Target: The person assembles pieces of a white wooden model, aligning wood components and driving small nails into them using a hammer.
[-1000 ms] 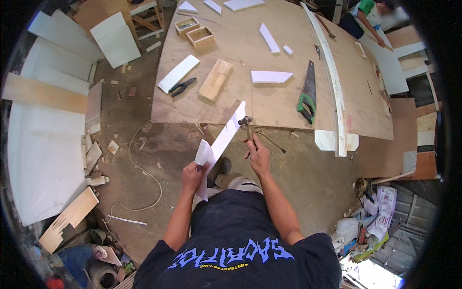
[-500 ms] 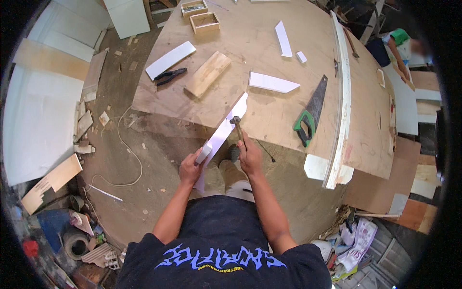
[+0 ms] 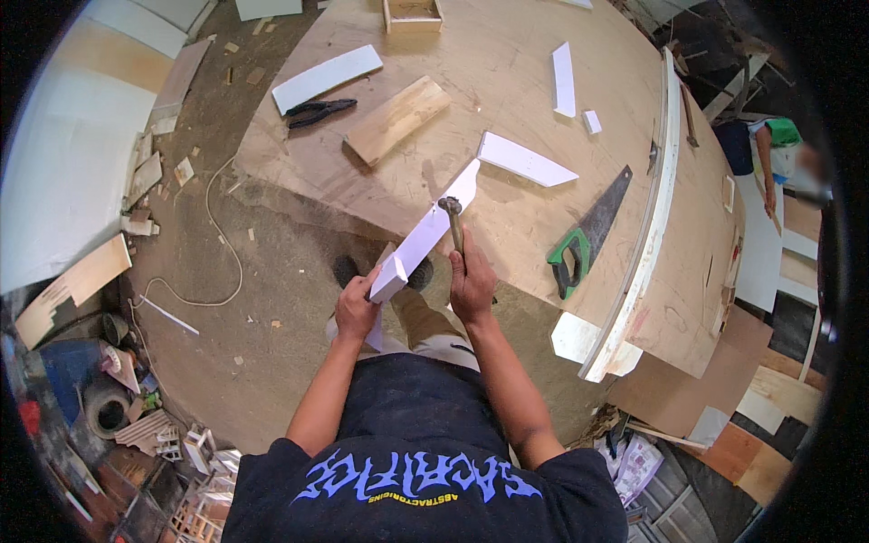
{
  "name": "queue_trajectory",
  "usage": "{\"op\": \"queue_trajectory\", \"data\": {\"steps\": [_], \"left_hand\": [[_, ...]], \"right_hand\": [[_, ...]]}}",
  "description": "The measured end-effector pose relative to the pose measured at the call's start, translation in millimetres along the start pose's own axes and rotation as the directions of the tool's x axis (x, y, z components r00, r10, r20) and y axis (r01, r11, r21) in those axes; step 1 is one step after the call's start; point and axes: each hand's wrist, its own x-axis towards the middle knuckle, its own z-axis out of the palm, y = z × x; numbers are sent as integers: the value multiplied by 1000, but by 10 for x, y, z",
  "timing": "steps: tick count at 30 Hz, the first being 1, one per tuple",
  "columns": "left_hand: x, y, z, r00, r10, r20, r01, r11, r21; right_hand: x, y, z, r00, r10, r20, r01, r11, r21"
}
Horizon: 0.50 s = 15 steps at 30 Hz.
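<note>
White and smooth-faced, a long strip slants from the left hand, whose fingers clamp its lower part beside a short block, to a far end above the near edge of the bench; whether it rests there I cannot tell. With one hand steadying it, the strip could twist under an off-centre blow — and a glancing one could reach the left knuckles. The right hand has its fingers wrapped round the handle of a hammer, head over the strip, contact unclear. A sideways kick could shove the angled white piece by the strip's tip.

Toward the bench's left corner lie a flat white board, black pliers and a bare, grained wood block. The hammer's head is dull, dark metal. Toward the right end of the near edge, a saw shows a grey tapering blade and a green-and-black handle — then a scuffed white rail overhangs that edge.
</note>
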Motion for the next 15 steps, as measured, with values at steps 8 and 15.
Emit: {"op": "queue_trajectory", "data": {"steps": [8,15], "left_hand": [[-13,-11,-14,1000,1,5,-1,1000,-6],[-25,-88,79,1000,-10,-17,9,1000,-22]], "right_hand": [[24,-29,-33,999,9,43,-7,999,-42],[81,128,26,993,7,116,0,999,-55]]}}
